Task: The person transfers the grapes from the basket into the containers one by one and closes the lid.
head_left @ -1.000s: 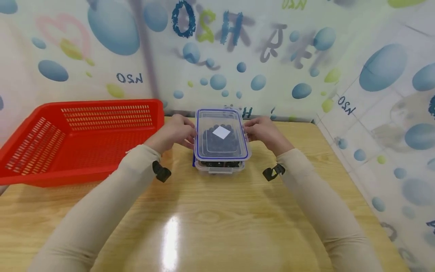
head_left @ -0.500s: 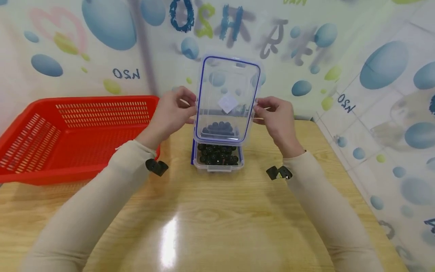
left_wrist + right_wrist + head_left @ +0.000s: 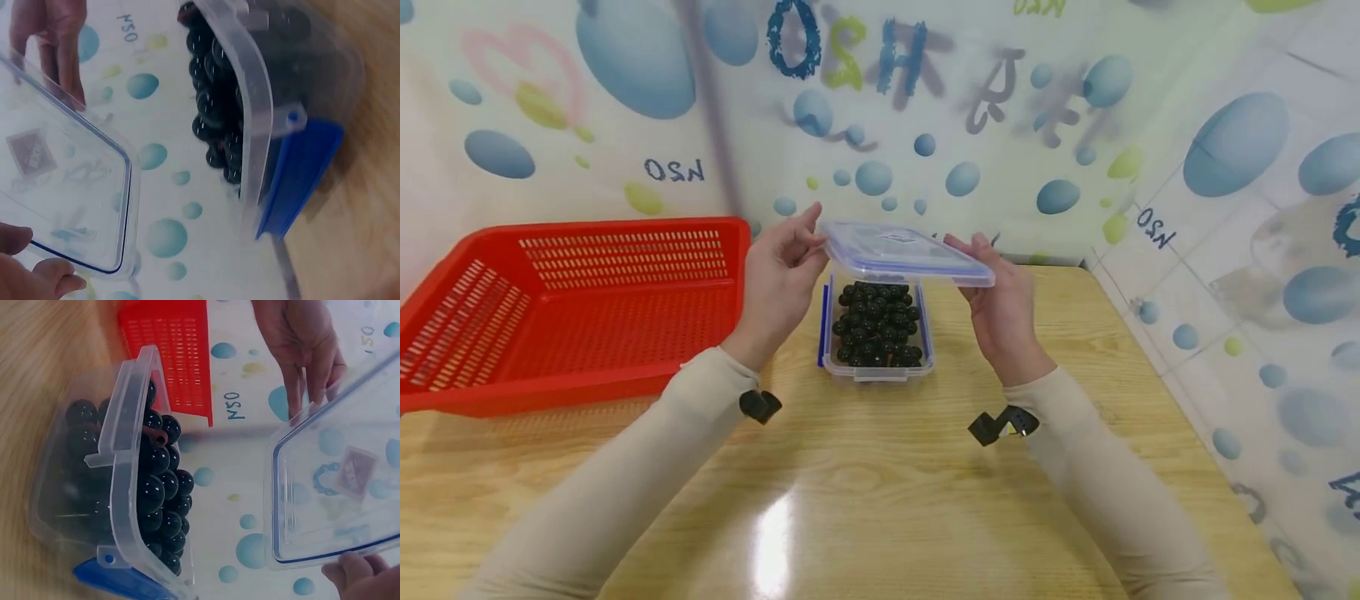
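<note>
A clear plastic lid [image 3: 902,252] with a blue seal and a small white label hangs tilted above an uncovered clear food container [image 3: 880,374]. My left hand [image 3: 781,287] pinches the lid's left edge between thumb and fingers. At the opposite edge, my right hand [image 3: 1006,321] grips the lid, some of its fingers extended behind it. Dark, glossy grapes [image 3: 876,323] fill the container, which stands on the table. One blue side latch [image 3: 303,175] hangs folded down along the container's wall in the left wrist view.
A red perforated plastic basket [image 3: 625,382] stands left of the container, close to my left forearm. Behind the wooden table [image 3: 865,483] rises a wall covering [image 3: 880,108] with printed bubbles and letters; another patterned wall borders the right side.
The lid has come up off the container, stood nearly upright, then tipped flatter with its right side lower. Both hands moved with it, and the grapes are now uncovered.
</note>
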Tool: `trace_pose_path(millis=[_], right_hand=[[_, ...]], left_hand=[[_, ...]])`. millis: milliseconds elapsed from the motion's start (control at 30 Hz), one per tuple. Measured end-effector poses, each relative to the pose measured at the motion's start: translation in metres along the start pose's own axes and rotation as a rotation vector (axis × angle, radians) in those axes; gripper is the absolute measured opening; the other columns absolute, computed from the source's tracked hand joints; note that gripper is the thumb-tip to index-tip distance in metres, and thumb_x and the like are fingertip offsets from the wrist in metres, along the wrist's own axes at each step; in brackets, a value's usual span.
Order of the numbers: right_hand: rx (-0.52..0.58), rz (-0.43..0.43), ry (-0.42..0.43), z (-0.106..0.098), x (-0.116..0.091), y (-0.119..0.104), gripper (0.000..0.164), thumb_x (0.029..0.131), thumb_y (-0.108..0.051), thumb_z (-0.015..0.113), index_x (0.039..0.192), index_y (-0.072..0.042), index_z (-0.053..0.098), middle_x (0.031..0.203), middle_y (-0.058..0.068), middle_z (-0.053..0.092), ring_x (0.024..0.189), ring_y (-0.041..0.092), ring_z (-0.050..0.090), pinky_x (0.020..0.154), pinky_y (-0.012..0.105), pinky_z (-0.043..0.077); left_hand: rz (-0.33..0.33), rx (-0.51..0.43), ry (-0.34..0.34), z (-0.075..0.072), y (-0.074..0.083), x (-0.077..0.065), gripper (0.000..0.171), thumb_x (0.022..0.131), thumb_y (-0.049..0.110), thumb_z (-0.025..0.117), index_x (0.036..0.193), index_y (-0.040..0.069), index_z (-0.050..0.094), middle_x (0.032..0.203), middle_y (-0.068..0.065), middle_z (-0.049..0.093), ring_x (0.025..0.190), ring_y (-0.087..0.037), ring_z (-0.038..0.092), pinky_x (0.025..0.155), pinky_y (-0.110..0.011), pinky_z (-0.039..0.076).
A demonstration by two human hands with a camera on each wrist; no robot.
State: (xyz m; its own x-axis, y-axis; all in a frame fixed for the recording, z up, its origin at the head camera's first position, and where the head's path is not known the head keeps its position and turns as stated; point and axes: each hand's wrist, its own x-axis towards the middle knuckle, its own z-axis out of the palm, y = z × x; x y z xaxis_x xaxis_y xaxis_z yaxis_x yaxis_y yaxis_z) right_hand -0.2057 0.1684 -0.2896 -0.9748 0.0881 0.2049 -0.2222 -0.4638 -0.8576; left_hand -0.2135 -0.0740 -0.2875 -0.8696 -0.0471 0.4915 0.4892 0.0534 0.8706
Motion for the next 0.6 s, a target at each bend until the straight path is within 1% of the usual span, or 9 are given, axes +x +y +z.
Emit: trace_pose_path(millis=[33, 100, 167, 200, 300, 400, 500, 600], right_hand=[[-0.007, 0.030, -0.002, -0.001, 0.000, 0.000, 0.036, 0.102, -0.013, 0.053, 0.127, 0.013, 0.057, 0.121, 0.022, 0.064, 0.107, 0.022, 0.065, 0.091, 0.029, 0.051], [-0.047, 0.086, -0.015, -0.005, 0.000, 0.001, 0.035, 0.100, -0.005, 0.056, 0.128, 0.015, 0.055, 0.122, 0.019, 0.063, 0.099, 0.020, 0.066, 0.084, 0.026, 0.053], [-0.109, 0.129, -0.031, -0.008, 0.000, 0.003, 0.036, 0.098, -0.001, 0.056, 0.132, 0.013, 0.053, 0.126, 0.018, 0.061, 0.098, 0.018, 0.065, 0.082, 0.024, 0.054], [-0.145, 0.145, -0.047, -0.009, -0.001, 0.004, 0.038, 0.098, 0.001, 0.056, 0.134, 0.012, 0.052, 0.129, 0.018, 0.059, 0.100, 0.018, 0.064, 0.083, 0.025, 0.053], [-0.269, 0.168, -0.088, -0.013, -0.002, 0.008, 0.041, 0.097, 0.003, 0.056, 0.137, 0.010, 0.049, 0.136, 0.020, 0.054, 0.110, 0.020, 0.061, 0.092, 0.028, 0.050], [-0.382, 0.182, -0.112, -0.018, -0.003, 0.015, 0.043, 0.097, 0.004, 0.057, 0.138, 0.008, 0.050, 0.138, 0.021, 0.054, 0.119, 0.022, 0.057, 0.100, 0.031, 0.045], [-0.463, 0.208, -0.111, -0.023, -0.002, 0.024, 0.043, 0.096, 0.004, 0.059, 0.138, 0.006, 0.050, 0.137, 0.019, 0.054, 0.123, 0.024, 0.055, 0.101, 0.033, 0.044], [-0.517, 0.239, -0.101, -0.027, 0.001, 0.033, 0.044, 0.095, 0.004, 0.059, 0.139, 0.006, 0.050, 0.139, 0.018, 0.053, 0.126, 0.024, 0.052, 0.101, 0.033, 0.044]], left_hand=[[-0.020, -0.018, 0.007, 0.001, -0.002, -0.002, 0.003, 0.094, -0.006, 0.059, 0.094, -0.009, 0.061, 0.136, -0.011, 0.057, 0.125, -0.018, 0.054, 0.096, -0.032, 0.047], [-0.082, -0.030, 0.005, 0.002, -0.004, -0.006, 0.011, 0.097, -0.005, 0.052, 0.102, -0.009, 0.062, 0.136, -0.012, 0.057, 0.128, -0.015, 0.051, 0.098, -0.032, 0.045], [-0.154, -0.042, -0.021, 0.003, -0.007, -0.009, 0.020, 0.100, -0.002, 0.046, 0.111, -0.008, 0.062, 0.140, -0.011, 0.054, 0.131, -0.013, 0.047, 0.102, -0.033, 0.042], [-0.182, -0.033, -0.039, 0.003, -0.009, -0.010, 0.024, 0.100, 0.000, 0.045, 0.116, -0.007, 0.061, 0.142, -0.011, 0.051, 0.133, -0.014, 0.045, 0.103, -0.034, 0.041], [-0.251, 0.042, -0.118, 0.004, -0.014, -0.012, 0.035, 0.100, 0.003, 0.045, 0.133, -0.003, 0.055, 0.152, -0.009, 0.040, 0.137, -0.019, 0.040, 0.107, -0.035, 0.037], [-0.301, 0.133, -0.212, 0.005, -0.021, -0.008, 0.048, 0.098, 0.003, 0.048, 0.146, 0.001, 0.044, 0.158, -0.008, 0.030, 0.140, -0.025, 0.034, 0.110, -0.037, 0.032], [-0.352, 0.195, -0.296, 0.007, -0.031, -0.003, 0.054, 0.097, 0.002, 0.047, 0.150, 0.001, 0.037, 0.160, -0.009, 0.023, 0.144, -0.025, 0.025, 0.113, -0.038, 0.026], [-0.370, 0.274, -0.355, 0.011, -0.044, 0.000, 0.056, 0.096, 0.000, 0.044, 0.150, -0.001, 0.033, 0.161, -0.012, 0.019, 0.146, -0.022, 0.018, 0.115, -0.036, 0.019]])
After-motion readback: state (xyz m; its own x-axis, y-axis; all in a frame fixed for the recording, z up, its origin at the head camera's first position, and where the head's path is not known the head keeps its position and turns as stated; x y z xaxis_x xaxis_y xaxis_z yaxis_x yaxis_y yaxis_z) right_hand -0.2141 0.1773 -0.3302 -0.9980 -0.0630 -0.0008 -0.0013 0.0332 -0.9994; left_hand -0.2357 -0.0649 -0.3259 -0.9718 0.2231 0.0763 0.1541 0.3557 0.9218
